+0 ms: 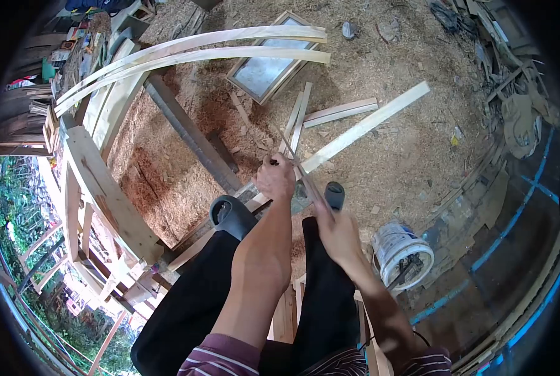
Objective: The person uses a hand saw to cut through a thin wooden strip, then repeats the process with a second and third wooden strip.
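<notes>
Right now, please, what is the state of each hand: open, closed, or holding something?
Left hand: closed around the upper part of a thin stick.
Right hand: closed on the lower end of the same thin stick.

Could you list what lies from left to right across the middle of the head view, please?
Wooden frame → dark sandal → left hand → right hand → white bucket → blue pipe.

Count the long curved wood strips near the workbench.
2. Upper curved strip arcs from the bench toward the framed panel; lower curved strip runs just beneath it. More may be hidden.
</notes>
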`<state>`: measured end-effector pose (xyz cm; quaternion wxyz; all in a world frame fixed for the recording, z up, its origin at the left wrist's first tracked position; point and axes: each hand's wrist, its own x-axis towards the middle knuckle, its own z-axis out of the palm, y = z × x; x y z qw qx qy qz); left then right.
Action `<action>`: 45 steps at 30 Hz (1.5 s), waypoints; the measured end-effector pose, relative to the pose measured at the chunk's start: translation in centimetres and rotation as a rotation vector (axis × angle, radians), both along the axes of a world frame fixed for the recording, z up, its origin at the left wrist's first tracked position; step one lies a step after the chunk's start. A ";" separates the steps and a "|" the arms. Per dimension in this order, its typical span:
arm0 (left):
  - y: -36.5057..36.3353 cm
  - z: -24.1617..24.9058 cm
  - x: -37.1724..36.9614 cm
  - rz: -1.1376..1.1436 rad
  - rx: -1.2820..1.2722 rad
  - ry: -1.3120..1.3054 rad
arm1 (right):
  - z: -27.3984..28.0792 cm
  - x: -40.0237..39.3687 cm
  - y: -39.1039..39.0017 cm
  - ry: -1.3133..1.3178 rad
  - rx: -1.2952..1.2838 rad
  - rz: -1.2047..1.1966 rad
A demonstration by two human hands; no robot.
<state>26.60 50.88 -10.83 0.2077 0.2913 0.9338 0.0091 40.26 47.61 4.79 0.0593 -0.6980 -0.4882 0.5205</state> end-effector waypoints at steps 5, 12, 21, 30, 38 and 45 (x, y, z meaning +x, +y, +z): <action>0.2 0.1 0.2 -0.022 -0.050 0.029 | 7.5 6.3 -6.6 -0.007 -0.168 0.059; -0.3 -0.2 0.1 -0.036 -0.031 0.059 | -0.4 1.1 -1.4 -0.031 -0.014 -0.024; 0.6 1.5 0.4 -0.021 -0.001 0.033 | 2.5 3.0 -4.7 0.004 0.039 -0.063; -0.1 0.0 0.5 -0.052 0.042 0.118 | 1.6 2.9 -3.1 -0.061 -0.052 0.035; 0.1 0.5 -0.1 -0.053 -0.019 0.013 | -2.3 -1.1 0.2 -0.025 0.028 0.053; 0.3 0.6 0.3 -0.037 -0.012 0.090 | 8.8 6.2 -6.1 -0.023 -0.104 0.045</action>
